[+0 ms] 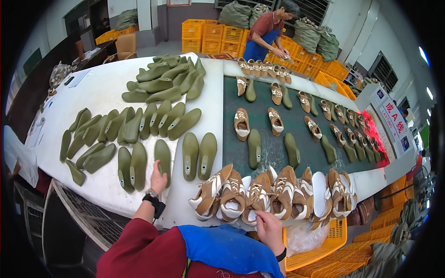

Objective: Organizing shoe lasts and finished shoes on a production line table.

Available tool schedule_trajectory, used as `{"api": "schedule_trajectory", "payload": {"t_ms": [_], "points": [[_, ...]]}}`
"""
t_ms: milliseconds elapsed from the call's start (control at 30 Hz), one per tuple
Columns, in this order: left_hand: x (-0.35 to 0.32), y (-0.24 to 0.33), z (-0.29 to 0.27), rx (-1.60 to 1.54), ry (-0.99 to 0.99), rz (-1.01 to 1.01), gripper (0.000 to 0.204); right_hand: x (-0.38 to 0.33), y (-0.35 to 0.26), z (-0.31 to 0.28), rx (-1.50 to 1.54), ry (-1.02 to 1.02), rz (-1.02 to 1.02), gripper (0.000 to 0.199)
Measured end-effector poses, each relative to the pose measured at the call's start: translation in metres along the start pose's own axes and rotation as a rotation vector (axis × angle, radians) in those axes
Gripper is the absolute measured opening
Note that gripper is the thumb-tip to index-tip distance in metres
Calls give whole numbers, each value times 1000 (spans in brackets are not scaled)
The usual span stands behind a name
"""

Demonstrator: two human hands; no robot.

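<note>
Crate (324, 245), yellow, at lower right, its contents hidden under a plastic bag. Right hand (268, 227) pinches a tan-and-white shoe (256, 199) in the bottom-centre row. Left hand (158, 178), open, rests on a green shoe last (162, 156) on the white worktop (104, 92). Far crates look blurred.

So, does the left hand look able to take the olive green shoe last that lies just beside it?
Probably yes. The left hand already rests against the olive green shoe last on the white table, and nothing lies over that last; neighbouring lasts sit apart from it.
</note>
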State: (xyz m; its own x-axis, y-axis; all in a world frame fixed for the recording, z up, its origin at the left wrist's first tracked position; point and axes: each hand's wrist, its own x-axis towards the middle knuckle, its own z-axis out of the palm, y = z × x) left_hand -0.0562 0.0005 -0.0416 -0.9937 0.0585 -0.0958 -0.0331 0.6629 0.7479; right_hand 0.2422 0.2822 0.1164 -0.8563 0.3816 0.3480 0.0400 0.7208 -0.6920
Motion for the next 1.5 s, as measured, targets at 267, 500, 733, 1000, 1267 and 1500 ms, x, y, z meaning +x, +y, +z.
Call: {"api": "schedule_trajectory", "payload": {"t_ms": [267,500,733,1000,1267,1500], "points": [[1,1,44,-115,-102,350,79,12,-12,16,48,-70,-37,15],[32,-21,-50,441,446,81,80,12,-17,15,-21,-37,-32,13],[41,-75,-84,99,174,-168,62,17,-19,26,15,-110,-52,14],[10,-13,-32,-29,10,94,72,30,-22,35,29,-176,-82,13],[33,-189,-137,-170,299,-235,69,35,-26,40,65,-202,-170,13],[-1,-78,-43,-54,261,-96,70,39,-19,50,31,-261,-134,12]]}}
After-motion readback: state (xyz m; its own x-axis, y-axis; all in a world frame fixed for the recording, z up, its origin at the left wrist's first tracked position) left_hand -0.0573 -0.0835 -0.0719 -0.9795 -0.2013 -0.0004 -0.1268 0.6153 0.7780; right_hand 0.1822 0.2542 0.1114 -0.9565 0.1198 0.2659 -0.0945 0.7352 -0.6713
